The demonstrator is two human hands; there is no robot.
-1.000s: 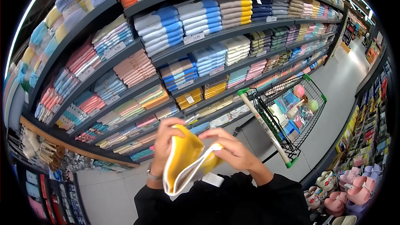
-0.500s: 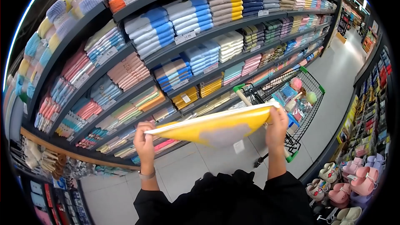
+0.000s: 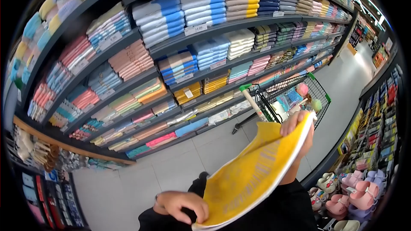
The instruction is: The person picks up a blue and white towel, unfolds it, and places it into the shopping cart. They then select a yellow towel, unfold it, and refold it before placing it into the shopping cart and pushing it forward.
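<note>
A yellow towel (image 3: 252,175) with a white edge and greyish print hangs slanted between my two hands. My right hand (image 3: 299,130) is closed on its upper right end, with the fingers over the yellow face. Low in front of my body, my left hand (image 3: 182,206) pinches the lower left corner between thumb and fingers. The cloth is spread and slightly curved, and it hides part of my right forearm and the floor.
A shopping cart (image 3: 274,98) holding packaged goods and pink and green round items stands beyond my right hand. Long shelves (image 3: 171,47) of folded towels curve along the left and front. Clogs (image 3: 364,194) are at lower right, beside racks of packaged goods. Tiled floor (image 3: 180,162) shows between.
The towel has turned from roughly level to a steep slant, showing its printed yellow face. My left hand has moved down and right; my right hand has shifted slightly right. The view has shifted a little.
</note>
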